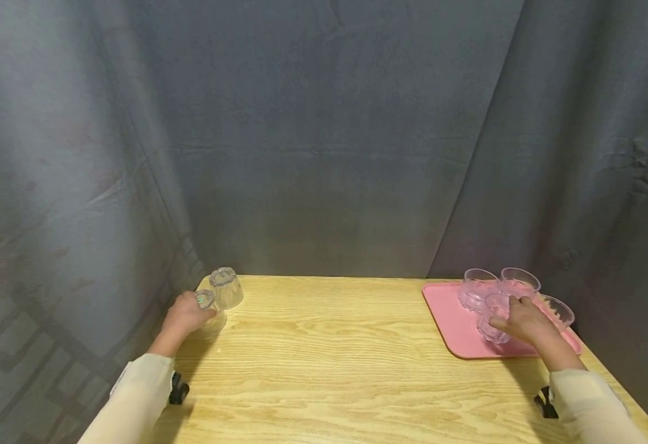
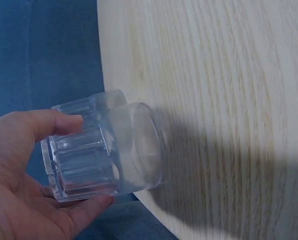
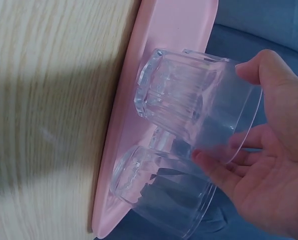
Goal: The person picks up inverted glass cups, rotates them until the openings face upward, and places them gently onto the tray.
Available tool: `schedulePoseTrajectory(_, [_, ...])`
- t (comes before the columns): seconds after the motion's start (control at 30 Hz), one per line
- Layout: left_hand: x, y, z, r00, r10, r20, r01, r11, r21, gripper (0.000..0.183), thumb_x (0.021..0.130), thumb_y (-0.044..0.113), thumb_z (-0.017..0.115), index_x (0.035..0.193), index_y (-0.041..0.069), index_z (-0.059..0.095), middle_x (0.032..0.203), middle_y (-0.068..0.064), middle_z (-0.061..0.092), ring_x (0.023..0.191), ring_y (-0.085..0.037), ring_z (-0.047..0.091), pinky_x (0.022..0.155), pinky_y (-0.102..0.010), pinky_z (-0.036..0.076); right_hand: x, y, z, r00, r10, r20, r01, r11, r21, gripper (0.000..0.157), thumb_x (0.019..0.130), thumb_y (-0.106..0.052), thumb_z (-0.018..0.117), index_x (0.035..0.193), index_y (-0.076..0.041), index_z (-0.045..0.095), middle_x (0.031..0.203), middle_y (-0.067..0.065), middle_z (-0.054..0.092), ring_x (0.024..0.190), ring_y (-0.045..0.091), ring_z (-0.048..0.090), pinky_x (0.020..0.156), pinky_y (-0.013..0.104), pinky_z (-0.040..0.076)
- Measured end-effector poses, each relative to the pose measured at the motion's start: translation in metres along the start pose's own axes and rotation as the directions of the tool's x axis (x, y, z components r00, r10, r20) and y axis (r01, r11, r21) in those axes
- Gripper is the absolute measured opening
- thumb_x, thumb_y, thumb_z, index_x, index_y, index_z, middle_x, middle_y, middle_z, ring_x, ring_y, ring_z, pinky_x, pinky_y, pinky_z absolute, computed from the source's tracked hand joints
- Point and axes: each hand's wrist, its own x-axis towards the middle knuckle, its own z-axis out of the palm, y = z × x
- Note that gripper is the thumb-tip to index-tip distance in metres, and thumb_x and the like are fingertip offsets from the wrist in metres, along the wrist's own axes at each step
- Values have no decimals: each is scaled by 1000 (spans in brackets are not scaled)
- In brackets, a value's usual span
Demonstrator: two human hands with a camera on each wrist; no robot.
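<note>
At the far left of the table, my left hand (image 1: 184,313) grips a clear plastic cup (image 2: 88,167) standing upside down. Its thumb lies on one side of the fluted base and its fingers on the other. A second upturned cup (image 1: 228,291) stands just behind it. Over on the right, my right hand (image 3: 284,120) holds a clear cup (image 3: 179,92) near its rim, thumb and fingers on opposite sides. This cup is mouth up over the pink tray (image 1: 456,338). Three more upright cups are grouped around it, one back left (image 1: 475,295), one behind (image 1: 519,282), one at right (image 1: 564,311).
The light wood table (image 1: 324,364) reaches back to a grey curtain (image 1: 324,154), which also hangs along both sides. The tray has a low raised rim and lies near the table's right edge. A black strap-like device (image 1: 178,390) sits at the left wrist.
</note>
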Motion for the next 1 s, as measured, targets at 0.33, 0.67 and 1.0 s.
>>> schedulePoseTrajectory(0.33, [-6, 2, -8, 999, 42, -10, -42, 999, 4, 75, 86, 31, 70, 128, -24, 42, 123, -45, 48, 112, -63, 51, 93, -68, 45, -3, 3, 5, 999, -2, -47, 4, 999, 43, 94, 94, -45, 61, 131, 34, 27, 130, 58, 26, 118, 72, 36, 94, 76, 39])
schedulePoseTrajectory(0.67, [-13, 6, -11, 999, 40, -37, -40, 999, -17, 75, 85, 33, 69, 127, -22, 41, 121, -44, 51, 110, -61, 53, 91, -66, 46, -5, 1, 6, 1000, 8, -30, -6, 996, 86, 94, 94, -41, 62, 133, 35, 23, 133, 58, 22, 120, 73, 31, 96, 78, 35])
schedulePoseTrajectory(1.0, [-21, 11, -18, 997, 42, -64, -45, 998, -44, 81, 87, 36, 68, 135, -22, 38, 130, -45, 48, 116, -62, 50, 94, -67, 45, -4, 1, 5, 1000, 22, -11, -21, 995, 98, 100, 95, -47, 61, 135, 35, 20, 133, 58, 19, 122, 73, 28, 97, 78, 34])
